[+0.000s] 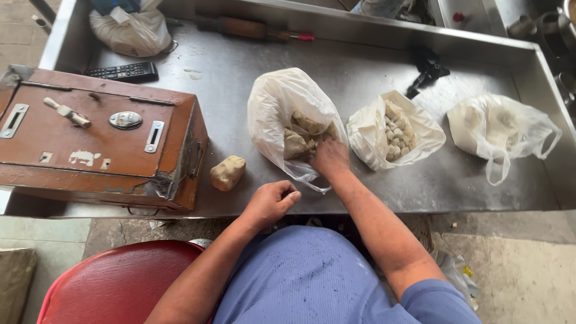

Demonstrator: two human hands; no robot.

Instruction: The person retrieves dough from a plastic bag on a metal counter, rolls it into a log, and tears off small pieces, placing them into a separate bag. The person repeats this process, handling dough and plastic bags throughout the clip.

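Observation:
My right hand (329,157) reaches into the mouth of a thin white plastic bag (276,105) that holds tan dough lumps (302,135); its fingers are among the lumps, and whether they grip one is hidden. My left hand (270,203) rests near the front edge of the metal tray table (360,72), fingers curled loosely with nothing seen in them. One loose tan dough lump (227,173) lies on the metal to the left of that hand.
A rusty brown metal box (96,138) fills the left side. A second bag of small white balls (396,132) and a third closed bag (498,129) lie to the right. A remote control (123,72), a knotted bag (132,30) and a wooden-handled tool (252,28) sit at the back. A red stool (120,282) stands below.

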